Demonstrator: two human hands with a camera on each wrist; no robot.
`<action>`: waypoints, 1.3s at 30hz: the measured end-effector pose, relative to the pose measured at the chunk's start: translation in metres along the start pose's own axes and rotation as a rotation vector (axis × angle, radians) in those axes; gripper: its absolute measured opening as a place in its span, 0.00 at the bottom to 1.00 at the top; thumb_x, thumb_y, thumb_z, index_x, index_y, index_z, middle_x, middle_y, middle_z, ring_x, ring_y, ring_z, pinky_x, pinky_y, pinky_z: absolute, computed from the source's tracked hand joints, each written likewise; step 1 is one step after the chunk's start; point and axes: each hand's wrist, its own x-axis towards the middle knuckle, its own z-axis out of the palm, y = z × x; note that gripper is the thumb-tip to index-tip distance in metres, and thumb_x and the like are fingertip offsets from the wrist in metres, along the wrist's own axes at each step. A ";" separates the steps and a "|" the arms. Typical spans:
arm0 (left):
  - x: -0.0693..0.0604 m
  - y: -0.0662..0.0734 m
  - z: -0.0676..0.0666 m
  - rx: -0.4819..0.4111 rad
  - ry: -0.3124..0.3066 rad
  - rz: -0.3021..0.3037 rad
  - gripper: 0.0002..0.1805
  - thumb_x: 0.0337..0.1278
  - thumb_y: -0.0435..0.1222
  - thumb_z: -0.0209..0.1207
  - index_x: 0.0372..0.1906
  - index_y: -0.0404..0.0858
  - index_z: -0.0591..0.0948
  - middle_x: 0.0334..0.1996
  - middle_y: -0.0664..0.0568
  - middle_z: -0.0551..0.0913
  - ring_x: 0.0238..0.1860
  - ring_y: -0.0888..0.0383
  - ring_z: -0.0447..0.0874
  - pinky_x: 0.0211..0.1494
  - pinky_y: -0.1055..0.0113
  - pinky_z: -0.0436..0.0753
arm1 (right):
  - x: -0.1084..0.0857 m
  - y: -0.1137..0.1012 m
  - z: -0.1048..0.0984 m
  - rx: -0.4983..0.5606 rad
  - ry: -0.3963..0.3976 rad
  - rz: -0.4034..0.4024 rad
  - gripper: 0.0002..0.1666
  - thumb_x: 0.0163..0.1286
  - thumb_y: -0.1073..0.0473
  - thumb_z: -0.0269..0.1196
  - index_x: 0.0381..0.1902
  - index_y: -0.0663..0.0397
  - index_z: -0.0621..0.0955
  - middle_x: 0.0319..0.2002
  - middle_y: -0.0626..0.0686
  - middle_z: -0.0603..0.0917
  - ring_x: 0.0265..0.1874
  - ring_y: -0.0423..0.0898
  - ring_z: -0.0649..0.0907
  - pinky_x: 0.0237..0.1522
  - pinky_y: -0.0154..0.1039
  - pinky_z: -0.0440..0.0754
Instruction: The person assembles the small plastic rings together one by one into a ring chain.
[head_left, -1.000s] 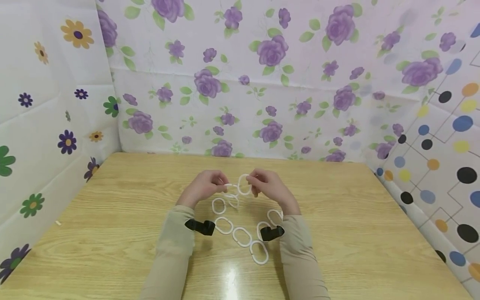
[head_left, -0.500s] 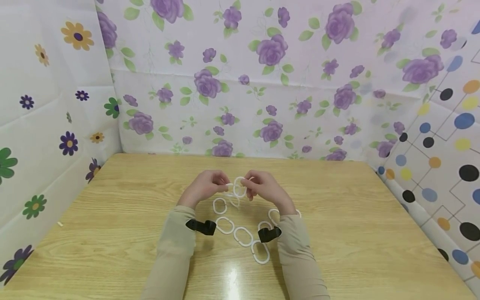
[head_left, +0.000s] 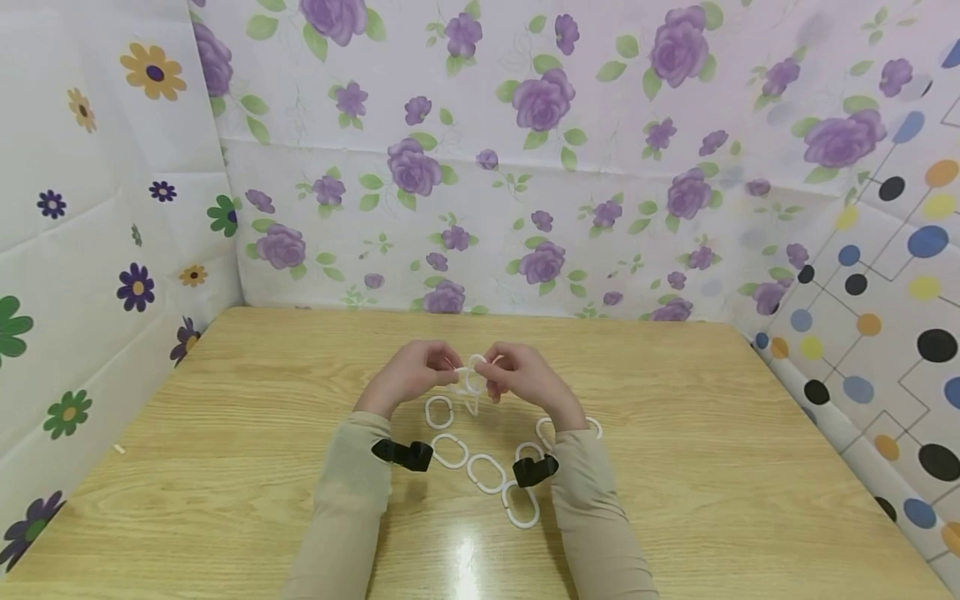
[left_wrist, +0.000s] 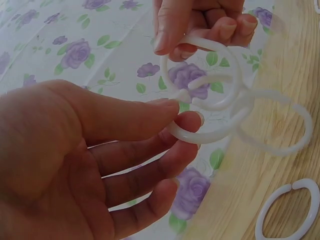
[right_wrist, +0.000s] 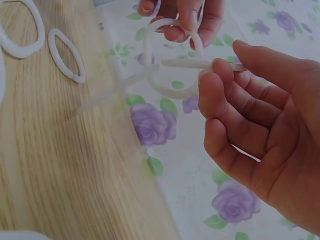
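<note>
Above the table's middle, my left hand (head_left: 411,369) pinches a white oval plastic chain link (left_wrist: 210,136) between thumb and fingertips. Facing it, my right hand (head_left: 525,372) pinches a second white link (left_wrist: 210,43), held close against the first. In the left wrist view this link's small gap lies near my left thumb tip, and the two links overlap. Whether they are joined I cannot tell. A third link (left_wrist: 309,122) hangs from the left-held one, slightly blurred. In the right wrist view the right-held link (right_wrist: 185,64) appears nearly edge-on.
Several white links lie in a curved row on the wooden table (head_left: 225,467), among them a near link (head_left: 521,526) and a single link (head_left: 427,412) by my left wrist. My right forearm covers part of the row. A small white piece (head_left: 119,448) lies far left. Patterned cloth (head_left: 480,208) stands behind.
My right hand has moved left, bringing its link from beside the left-held one to overlapping it. The left hand has stayed almost still. The links on the table have not moved.
</note>
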 end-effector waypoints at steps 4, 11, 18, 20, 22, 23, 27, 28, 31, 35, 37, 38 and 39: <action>0.000 0.000 0.000 -0.013 -0.010 0.034 0.07 0.62 0.36 0.61 0.42 0.38 0.82 0.40 0.46 0.86 0.44 0.54 0.84 0.53 0.56 0.79 | 0.000 -0.001 0.001 -0.021 -0.007 -0.022 0.15 0.72 0.50 0.59 0.36 0.58 0.78 0.20 0.55 0.83 0.21 0.43 0.82 0.37 0.38 0.80; -0.001 -0.001 -0.003 -0.016 0.000 0.023 0.11 0.64 0.39 0.59 0.45 0.38 0.81 0.41 0.45 0.85 0.40 0.54 0.84 0.50 0.57 0.79 | -0.001 -0.001 0.000 -0.017 0.006 -0.046 0.14 0.73 0.54 0.58 0.38 0.62 0.77 0.21 0.54 0.83 0.22 0.44 0.83 0.39 0.39 0.81; -0.001 -0.001 -0.003 -0.035 -0.005 -0.019 0.12 0.64 0.41 0.59 0.47 0.38 0.80 0.40 0.44 0.85 0.40 0.50 0.85 0.49 0.56 0.79 | 0.000 0.001 -0.001 0.023 0.032 -0.071 0.10 0.74 0.57 0.56 0.41 0.60 0.76 0.26 0.57 0.85 0.26 0.45 0.85 0.43 0.52 0.82; 0.000 -0.001 -0.002 -0.035 -0.010 -0.022 0.12 0.64 0.41 0.59 0.47 0.38 0.80 0.40 0.44 0.85 0.41 0.49 0.85 0.48 0.57 0.79 | 0.001 0.001 -0.001 0.041 0.031 -0.082 0.09 0.74 0.58 0.56 0.42 0.60 0.76 0.28 0.59 0.85 0.28 0.44 0.85 0.44 0.55 0.82; 0.000 -0.001 -0.001 -0.028 -0.012 -0.018 0.12 0.65 0.40 0.58 0.46 0.37 0.81 0.39 0.44 0.85 0.42 0.47 0.84 0.47 0.58 0.79 | 0.001 0.002 0.000 0.054 0.022 -0.099 0.09 0.74 0.60 0.56 0.44 0.62 0.76 0.30 0.61 0.85 0.30 0.44 0.85 0.45 0.58 0.81; 0.000 -0.001 0.000 -0.021 -0.011 -0.014 0.11 0.66 0.40 0.57 0.46 0.37 0.81 0.39 0.44 0.85 0.41 0.48 0.84 0.47 0.58 0.78 | 0.001 0.002 0.000 0.062 0.014 -0.109 0.10 0.74 0.61 0.55 0.45 0.64 0.76 0.32 0.62 0.85 0.30 0.44 0.86 0.45 0.60 0.81; 0.000 0.000 0.000 0.003 0.015 0.000 0.11 0.67 0.40 0.56 0.43 0.37 0.82 0.37 0.45 0.85 0.40 0.51 0.83 0.47 0.57 0.78 | 0.002 0.003 0.001 0.060 -0.006 -0.135 0.12 0.74 0.63 0.54 0.48 0.67 0.75 0.36 0.66 0.85 0.34 0.50 0.86 0.44 0.58 0.81; 0.000 -0.001 -0.001 0.002 0.024 0.002 0.10 0.67 0.40 0.56 0.43 0.37 0.82 0.37 0.45 0.85 0.39 0.51 0.83 0.47 0.57 0.78 | 0.002 0.004 0.002 0.053 -0.006 -0.137 0.11 0.74 0.63 0.55 0.48 0.67 0.75 0.37 0.67 0.85 0.35 0.51 0.86 0.44 0.57 0.81; 0.000 -0.002 -0.002 -0.024 0.053 0.005 0.11 0.67 0.40 0.57 0.42 0.37 0.82 0.37 0.45 0.86 0.39 0.52 0.83 0.46 0.59 0.78 | 0.003 0.005 0.002 0.050 -0.004 -0.129 0.12 0.73 0.62 0.56 0.49 0.66 0.75 0.39 0.69 0.84 0.37 0.56 0.86 0.44 0.57 0.81; -0.001 -0.003 -0.004 -0.055 0.088 0.004 0.10 0.65 0.41 0.58 0.41 0.37 0.82 0.36 0.46 0.86 0.38 0.52 0.82 0.43 0.63 0.77 | 0.002 0.004 0.002 0.047 0.004 -0.117 0.13 0.72 0.61 0.58 0.50 0.64 0.76 0.40 0.68 0.84 0.38 0.58 0.85 0.44 0.58 0.81; -0.001 -0.002 -0.005 -0.062 0.110 0.003 0.10 0.64 0.40 0.60 0.40 0.37 0.82 0.35 0.46 0.86 0.37 0.53 0.82 0.43 0.64 0.76 | 0.002 0.004 0.003 0.041 0.002 -0.116 0.12 0.72 0.61 0.58 0.49 0.62 0.77 0.39 0.66 0.85 0.37 0.57 0.85 0.43 0.56 0.81; -0.002 -0.002 -0.005 -0.063 0.119 0.003 0.10 0.63 0.41 0.60 0.40 0.37 0.82 0.35 0.46 0.86 0.37 0.54 0.82 0.42 0.64 0.76 | 0.002 0.004 0.003 0.039 0.000 -0.120 0.11 0.72 0.61 0.58 0.48 0.62 0.77 0.38 0.65 0.85 0.37 0.56 0.85 0.43 0.56 0.81; -0.002 -0.002 -0.006 -0.066 0.130 0.003 0.10 0.62 0.41 0.61 0.39 0.36 0.82 0.35 0.46 0.86 0.37 0.54 0.82 0.42 0.65 0.76 | 0.002 0.003 0.003 0.040 -0.005 -0.126 0.11 0.72 0.61 0.57 0.47 0.63 0.77 0.37 0.65 0.85 0.36 0.55 0.85 0.43 0.55 0.81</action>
